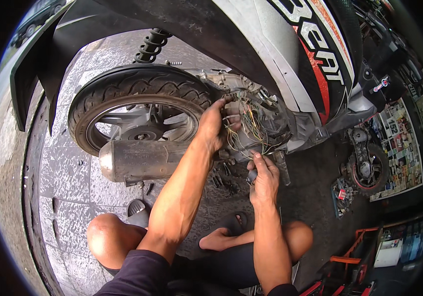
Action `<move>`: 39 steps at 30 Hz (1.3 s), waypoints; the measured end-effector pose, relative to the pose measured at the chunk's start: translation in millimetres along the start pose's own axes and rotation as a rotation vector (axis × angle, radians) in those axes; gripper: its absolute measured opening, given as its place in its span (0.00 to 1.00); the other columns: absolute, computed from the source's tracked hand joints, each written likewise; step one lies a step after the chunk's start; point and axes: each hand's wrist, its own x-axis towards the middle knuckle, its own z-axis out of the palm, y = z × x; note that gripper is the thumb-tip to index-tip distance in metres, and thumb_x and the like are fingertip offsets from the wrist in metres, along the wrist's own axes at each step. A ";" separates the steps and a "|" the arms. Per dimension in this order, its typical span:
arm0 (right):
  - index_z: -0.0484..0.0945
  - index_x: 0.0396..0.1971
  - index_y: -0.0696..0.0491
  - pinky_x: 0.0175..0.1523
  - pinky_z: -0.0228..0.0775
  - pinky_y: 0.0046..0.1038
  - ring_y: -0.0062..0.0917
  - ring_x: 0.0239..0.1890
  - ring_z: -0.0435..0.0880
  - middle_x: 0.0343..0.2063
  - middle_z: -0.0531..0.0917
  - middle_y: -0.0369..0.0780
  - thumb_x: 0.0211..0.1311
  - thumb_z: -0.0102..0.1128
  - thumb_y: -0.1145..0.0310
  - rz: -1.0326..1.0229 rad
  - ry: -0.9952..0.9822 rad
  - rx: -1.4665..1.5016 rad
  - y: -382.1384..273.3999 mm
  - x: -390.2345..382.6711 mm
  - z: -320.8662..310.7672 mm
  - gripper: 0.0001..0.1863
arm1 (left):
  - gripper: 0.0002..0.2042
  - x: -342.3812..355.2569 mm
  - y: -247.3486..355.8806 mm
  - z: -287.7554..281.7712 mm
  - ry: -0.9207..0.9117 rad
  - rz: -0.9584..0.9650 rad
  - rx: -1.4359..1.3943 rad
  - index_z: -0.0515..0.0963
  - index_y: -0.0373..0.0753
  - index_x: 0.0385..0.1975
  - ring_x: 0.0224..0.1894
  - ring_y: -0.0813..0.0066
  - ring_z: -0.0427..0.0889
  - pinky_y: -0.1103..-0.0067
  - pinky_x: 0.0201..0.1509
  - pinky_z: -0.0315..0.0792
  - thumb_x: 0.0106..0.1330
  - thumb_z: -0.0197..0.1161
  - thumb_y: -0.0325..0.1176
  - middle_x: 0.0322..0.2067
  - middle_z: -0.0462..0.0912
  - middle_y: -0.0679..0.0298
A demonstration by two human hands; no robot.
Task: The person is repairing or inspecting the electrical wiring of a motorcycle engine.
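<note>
A scooter's rear wheel (pixel 83 113) sits above a stained silver muffler (pixel 142 160). Beside them, a tangle of thin coloured wires (pixel 248 126) hangs over the engine casing (pixel 211 79). My left hand (pixel 216 121) is curled on the upper part of the wire bundle, fingers partly blurred among the wires. Below it, my right hand (pixel 263 175) pinches the lower wire ends between thumb and finger and has a small dark object (pixel 252 176) in its curled fingers, too hidden to name. White body panels (pixel 275 49) with red and black graphics overhang the wiring.
My knees and sandalled foot (pixel 211 241) are below my arms. Small dark tools or parts (pixel 223 180) lie under the engine. A wheel assembly (pixel 369 167) rests against a sticker-covered board (pixel 399 133) at right. A red metal frame (pixel 344 259) stands lower right, a loose sandal (pixel 137 212) beside my left knee.
</note>
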 end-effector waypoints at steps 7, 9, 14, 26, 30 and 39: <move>0.84 0.41 0.57 0.24 0.54 0.14 0.10 0.20 0.69 0.22 0.78 0.31 0.68 0.63 0.64 0.096 -0.050 0.050 -1.4 1.8 1.2 0.11 | 0.15 -3.2 -16.0 -15.9 0.010 0.078 0.024 0.73 0.43 0.55 0.27 0.76 0.74 0.77 0.28 0.74 0.78 0.46 0.40 0.27 0.71 0.67; 0.84 0.40 0.57 0.24 0.54 0.13 0.10 0.20 0.69 0.22 0.79 0.31 0.68 0.63 0.64 0.101 -0.062 0.036 5.1 4.8 3.7 0.11 | 0.12 5.3 -10.0 -19.6 0.114 0.134 0.157 0.74 0.40 0.51 0.25 0.76 0.73 0.77 0.25 0.70 0.76 0.50 0.38 0.24 0.71 0.67; 0.85 0.40 0.57 0.27 0.52 0.16 0.10 0.22 0.66 0.22 0.78 0.29 0.70 0.61 0.64 0.050 -0.040 -0.076 13.4 6.4 9.4 0.12 | 0.13 5.8 -10.9 -28.1 0.209 0.196 0.542 0.76 0.33 0.45 0.28 0.67 0.78 0.70 0.32 0.77 0.71 0.56 0.36 0.25 0.78 0.60; 0.81 0.44 0.63 0.48 0.72 0.32 0.26 0.41 0.83 0.35 0.87 0.49 0.68 0.58 0.65 -0.354 0.116 -0.346 37.9 9.7 28.4 0.16 | 0.19 -45.0 -16.8 70.5 -0.509 0.657 2.209 0.79 0.31 0.42 0.45 0.44 0.80 0.60 0.54 0.72 0.59 0.68 0.40 0.39 0.82 0.44; 0.82 0.43 0.57 0.42 0.74 0.41 0.52 0.40 0.84 0.34 0.84 0.55 0.68 0.55 0.64 -0.384 0.184 -0.296 21.9 5.9 36.2 0.14 | 0.18 -32.6 -9.1 84.5 -0.670 0.573 2.416 0.81 0.33 0.39 0.50 0.48 0.82 0.62 0.57 0.73 0.55 0.69 0.40 0.38 0.84 0.44; 0.80 0.42 0.55 0.38 0.75 0.45 0.50 0.35 0.85 0.31 0.85 0.52 0.69 0.54 0.62 -0.411 0.165 -0.387 7.6 6.1 44.8 0.12 | 0.26 -2.4 -4.2 104.4 -0.853 0.294 2.353 0.76 0.34 0.59 0.54 0.53 0.82 0.66 0.62 0.73 0.59 0.64 0.36 0.52 0.82 0.45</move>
